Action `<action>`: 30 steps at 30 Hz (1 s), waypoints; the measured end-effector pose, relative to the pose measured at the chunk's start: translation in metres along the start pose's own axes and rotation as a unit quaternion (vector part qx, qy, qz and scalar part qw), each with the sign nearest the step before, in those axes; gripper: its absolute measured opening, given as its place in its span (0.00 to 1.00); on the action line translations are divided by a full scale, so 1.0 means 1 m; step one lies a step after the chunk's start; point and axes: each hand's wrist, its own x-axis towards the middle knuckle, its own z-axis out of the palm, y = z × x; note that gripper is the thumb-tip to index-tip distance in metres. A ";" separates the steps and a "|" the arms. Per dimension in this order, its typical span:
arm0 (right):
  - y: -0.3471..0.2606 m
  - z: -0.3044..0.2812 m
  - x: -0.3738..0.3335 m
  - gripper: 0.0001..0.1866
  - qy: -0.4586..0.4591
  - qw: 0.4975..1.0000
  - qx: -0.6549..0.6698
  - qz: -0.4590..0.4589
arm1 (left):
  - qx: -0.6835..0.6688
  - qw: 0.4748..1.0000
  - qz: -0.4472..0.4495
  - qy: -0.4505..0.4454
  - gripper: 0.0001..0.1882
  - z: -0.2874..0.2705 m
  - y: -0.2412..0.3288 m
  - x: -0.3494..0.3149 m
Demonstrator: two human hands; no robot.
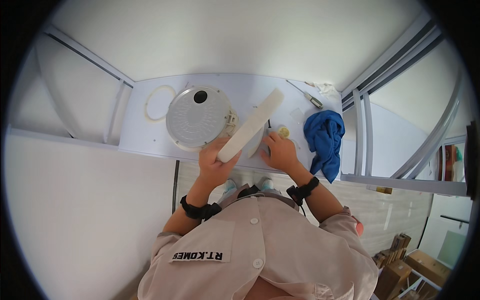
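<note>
My left hand (218, 162) is closed on the near end of a white, disc-like cover (254, 122), which stands tilted almost edge-on above the table. Just right of it, my right hand (281, 152) is down by the table with its fingers curled together; anything between them is hidden. A small round yellowish piece (283, 132) lies right beside those fingers. Left of the cover rests a round appliance part (194, 117) with a silver metal face, a black round spot and a cream fitting on its side.
A thin cream ring (159, 103) lies on the white table (137, 135) at the far left. At the right are a screwdriver (314, 101), a crumpled blue cloth (325, 135) and some white tissue (327, 90). White-framed panels (367, 130) flank the table; cardboard boxes (395, 275) stand at the lower right.
</note>
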 end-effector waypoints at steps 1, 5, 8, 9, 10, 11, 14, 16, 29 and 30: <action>-0.003 0.001 0.005 0.29 0.005 1.000 -0.005 0.028 | 0.010 1.000 0.024 0.003 0.13 0.000 0.003 0.001; -0.020 -0.004 0.029 0.25 -0.037 0.992 -0.034 0.114 | 0.016 0.998 0.062 0.007 0.12 -0.009 0.001 -0.005; -0.033 0.001 0.046 0.26 -0.093 0.982 -0.033 0.158 | 0.016 0.999 0.049 0.012 0.13 -0.021 0.000 -0.011; -0.033 0.003 0.049 0.26 -0.100 0.981 -0.036 0.163 | 0.020 0.999 0.037 0.013 0.13 -0.022 0.001 -0.012; -0.032 0.006 0.051 0.26 -0.106 0.979 -0.040 0.167 | 0.025 0.999 0.024 0.015 0.13 -0.024 0.003 -0.014; -0.032 0.010 0.053 0.26 -0.113 0.978 -0.043 0.171 | 0.029 0.999 0.012 0.016 0.13 -0.026 0.004 -0.015; -0.026 0.029 0.052 0.34 -0.126 0.970 -0.059 0.199 | 0.036 0.999 0.026 0.024 0.15 -0.030 0.003 -0.017; -0.022 0.039 0.054 0.34 -0.110 0.966 -0.048 0.230 | 0.038 0.999 0.021 0.031 0.16 -0.032 0.004 -0.016; -0.022 -0.014 0.037 0.30 0.067 0.957 0.014 0.281 | 0.043 0.996 0.008 0.072 0.16 -0.028 0.000 -0.011; -0.024 -0.020 0.035 0.29 0.100 0.958 0.013 0.269 | 0.043 0.997 0.014 0.070 0.16 -0.026 -0.002 -0.010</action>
